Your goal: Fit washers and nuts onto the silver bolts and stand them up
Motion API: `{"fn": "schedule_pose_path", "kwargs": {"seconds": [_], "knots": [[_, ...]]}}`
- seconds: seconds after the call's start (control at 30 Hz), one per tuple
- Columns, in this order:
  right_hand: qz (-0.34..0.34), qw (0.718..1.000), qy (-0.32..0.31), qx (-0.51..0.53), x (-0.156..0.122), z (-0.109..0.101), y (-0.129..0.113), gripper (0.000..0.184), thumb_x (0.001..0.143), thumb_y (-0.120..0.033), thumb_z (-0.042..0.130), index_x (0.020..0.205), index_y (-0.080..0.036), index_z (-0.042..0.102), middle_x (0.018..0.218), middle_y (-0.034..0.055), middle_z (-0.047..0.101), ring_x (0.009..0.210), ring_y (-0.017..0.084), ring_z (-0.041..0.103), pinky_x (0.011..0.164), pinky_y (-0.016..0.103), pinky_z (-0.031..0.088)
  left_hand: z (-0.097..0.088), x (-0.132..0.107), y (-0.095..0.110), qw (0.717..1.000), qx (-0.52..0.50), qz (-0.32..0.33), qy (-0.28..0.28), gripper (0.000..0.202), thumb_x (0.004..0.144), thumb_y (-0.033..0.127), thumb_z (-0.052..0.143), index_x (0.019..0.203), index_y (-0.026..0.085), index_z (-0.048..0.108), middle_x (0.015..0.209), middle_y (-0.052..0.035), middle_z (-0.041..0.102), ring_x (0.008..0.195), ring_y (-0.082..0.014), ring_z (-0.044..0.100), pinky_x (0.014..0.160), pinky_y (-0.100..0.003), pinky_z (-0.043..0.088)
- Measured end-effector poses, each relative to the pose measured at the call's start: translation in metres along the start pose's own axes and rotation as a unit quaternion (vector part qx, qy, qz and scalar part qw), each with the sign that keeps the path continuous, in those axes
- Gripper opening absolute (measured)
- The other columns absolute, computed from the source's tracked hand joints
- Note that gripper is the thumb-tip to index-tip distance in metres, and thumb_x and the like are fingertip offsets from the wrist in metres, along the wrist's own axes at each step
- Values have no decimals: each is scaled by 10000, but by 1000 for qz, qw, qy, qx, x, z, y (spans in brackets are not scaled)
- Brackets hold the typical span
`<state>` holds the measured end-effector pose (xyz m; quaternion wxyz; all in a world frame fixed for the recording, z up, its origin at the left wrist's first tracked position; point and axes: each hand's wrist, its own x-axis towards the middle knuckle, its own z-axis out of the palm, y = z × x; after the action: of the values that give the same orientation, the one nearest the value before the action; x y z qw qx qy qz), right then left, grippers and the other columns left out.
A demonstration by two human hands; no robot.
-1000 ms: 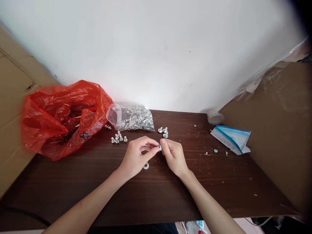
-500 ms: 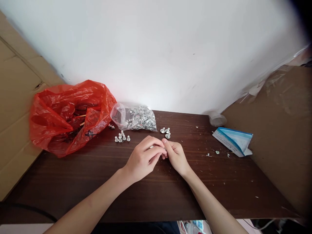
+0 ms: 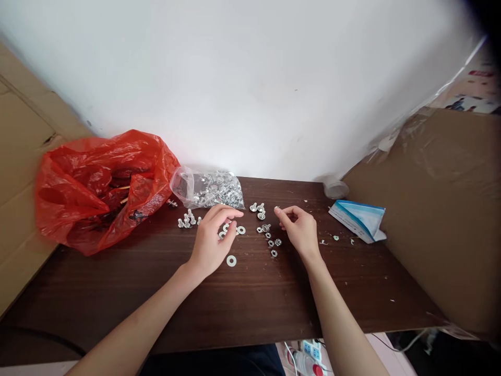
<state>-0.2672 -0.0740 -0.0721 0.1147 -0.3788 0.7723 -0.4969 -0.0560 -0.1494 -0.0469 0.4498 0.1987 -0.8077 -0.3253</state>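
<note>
Silver washers [image 3: 241, 230] lie flat on the dark wooden table [image 3: 117, 292] directly under the left hand [image 3: 211, 243], whose fingertips [image 3: 230, 225] curve down onto them; whether one is nipped between thumb and finger cannot be told; a lone washer [image 3: 231, 260] lies just beside that hand, on the person's side. Right hand [image 3: 301, 232] sits just right of the scattered nuts [image 3: 274, 248], thumb and forefinger pressed together on a small silver piece [image 3: 276, 209], held near the standing screws [image 3: 257, 210]; the left is nearer the washers, the right nearer the nuts.
</note>
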Motion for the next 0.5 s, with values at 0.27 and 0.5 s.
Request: {"fn": "schedule_pose_path", "kwargs": {"seconds": [0.27, 0.5], "knots": [[-39, 998, 3, -39, 2, -1, 3, 315, 744, -438, 641, 835, -139, 685, 768, 84, 702, 692, 196, 632, 715, 331, 474, 0, 1, -4, 999, -15, -33, 7, 195, 853, 93, 485, 958, 168, 630, 957, -55, 628, 853, -137, 591, 755, -273, 499], [-141, 989, -4, 48, -14, 3, -14, 237, 819, -378, 610, 910, -167, 668, 930, 70, 697, 817, 176, 646, 769, 314, 509, 4, -1, -5, 989, -63, -131, -17, 169, 878, 244, 535, 958, 170, 664, 933, -66, 694, 842, -163, 651, 709, -261, 510]]}}
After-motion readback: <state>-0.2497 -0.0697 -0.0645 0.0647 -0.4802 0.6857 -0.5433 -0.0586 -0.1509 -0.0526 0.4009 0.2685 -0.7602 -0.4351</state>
